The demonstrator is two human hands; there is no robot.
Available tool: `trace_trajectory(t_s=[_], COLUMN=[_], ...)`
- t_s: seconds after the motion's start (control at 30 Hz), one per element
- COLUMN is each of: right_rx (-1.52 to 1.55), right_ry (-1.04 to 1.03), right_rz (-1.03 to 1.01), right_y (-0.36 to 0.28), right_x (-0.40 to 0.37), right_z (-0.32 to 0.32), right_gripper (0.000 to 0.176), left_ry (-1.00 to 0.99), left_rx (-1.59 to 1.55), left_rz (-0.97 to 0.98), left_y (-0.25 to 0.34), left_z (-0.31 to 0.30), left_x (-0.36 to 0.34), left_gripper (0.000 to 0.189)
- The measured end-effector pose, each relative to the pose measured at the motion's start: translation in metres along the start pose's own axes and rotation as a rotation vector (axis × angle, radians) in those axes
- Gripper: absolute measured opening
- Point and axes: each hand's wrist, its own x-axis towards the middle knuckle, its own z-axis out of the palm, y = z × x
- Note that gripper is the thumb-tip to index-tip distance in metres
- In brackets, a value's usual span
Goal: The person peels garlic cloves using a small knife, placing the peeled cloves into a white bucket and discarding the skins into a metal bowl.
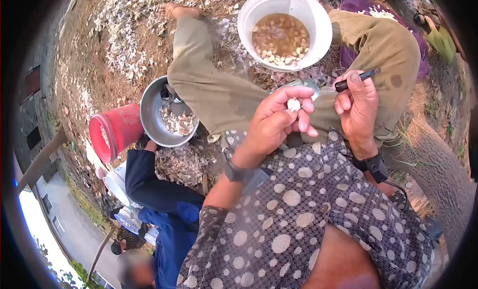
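Observation:
My left hand (276, 122) pinches a small white garlic clove (294, 105) between thumb and fingertips, held over my lap. My right hand (357, 105) grips a small knife by its dark handle (359, 78), the blade reaching left toward the clove. Beyond my knees stands a white bucket (318, 20) filled with water and peeled cloves (280, 39).
A metal bowl (149, 114) with garlic skins sits by my left leg, with a red bucket (117, 132) tipped beside it. A person in a blue sleeve (159, 194) sits at the lower left. Garlic skins litter the dirt ground (124, 35). A tree trunk (438, 169) rises on the right.

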Motion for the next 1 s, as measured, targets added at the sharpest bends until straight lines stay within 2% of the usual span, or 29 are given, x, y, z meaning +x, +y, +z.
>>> trace_trajectory(t_s=[0.1,0.17,0.27,0.37,0.53,0.67,0.77,0.87,1.0], right_rx=[-0.205,-0.286,-0.321,-0.362,-0.389,-0.416,-0.438,-0.482,-0.556], right_ry=[0.056,0.050,0.018,-0.022,-0.087,-0.086,-0.098,-0.126,-0.170], right_rz=[-0.120,-0.123,-0.084,-0.049,-0.020,-0.033,-0.029,-0.004,0.055], right_y=[-0.008,-0.007,-0.005,-0.003,0.004,0.006,0.006,0.008,0.009], right_x=[0.004,0.001,-0.007,-0.012,-0.013,-0.014,-0.013,-0.013,-0.014], right_z=[-0.005,-0.004,0.003,0.014,0.018,0.024,0.029,0.027,0.026], right_gripper=[0.017,0.017,0.019,0.020,0.020,0.019,0.017,0.016,0.015], left_ry=[0.053,0.072,0.139,0.170,0.304,0.423,0.415,0.368,0.311], left_rx=[0.111,0.288,0.473,0.544,0.520,0.332,0.222,-0.024,0.181], left_rz=[0.027,0.085,0.064,0.037,0.088,0.038,-0.094,-0.024,0.023], left_y=[-0.002,-0.002,0.001,0.000,-0.003,-0.008,-0.005,-0.006,0.001], left_z=[0.005,0.005,0.008,-0.001,-0.005,-0.014,-0.014,-0.007,-0.006], left_x=[0.008,0.009,0.009,0.007,0.007,0.010,0.011,0.012,0.006], left_gripper=[0.036,0.031,0.026,0.022,0.023,0.038,0.048,0.046,0.037])
